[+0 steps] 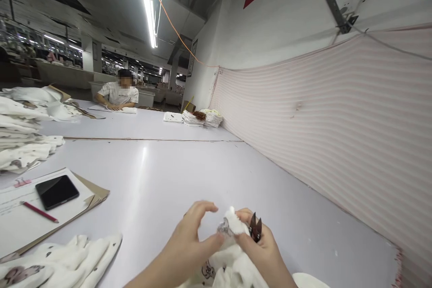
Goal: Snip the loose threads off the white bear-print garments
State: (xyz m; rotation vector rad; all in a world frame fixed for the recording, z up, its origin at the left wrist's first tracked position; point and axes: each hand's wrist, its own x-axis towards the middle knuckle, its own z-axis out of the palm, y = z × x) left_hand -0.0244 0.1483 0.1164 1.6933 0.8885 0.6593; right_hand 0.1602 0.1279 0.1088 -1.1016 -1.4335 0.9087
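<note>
The right hand (262, 249) pinched printed white cloth (231, 262) and held small scissors (255, 230). The left hand (191, 231) curved half open, thumb beside the cloth.

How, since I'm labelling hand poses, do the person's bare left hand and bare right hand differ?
Grip: the bare left hand is open, thumb and forefinger spread apart, while the bare right hand pinches a white printed cloth.
Tool: the right hand also holds small dark snips with two pointed blades; no tool shows in the left hand.
Shared: both are ungloved and close to the same cloth.
</note>
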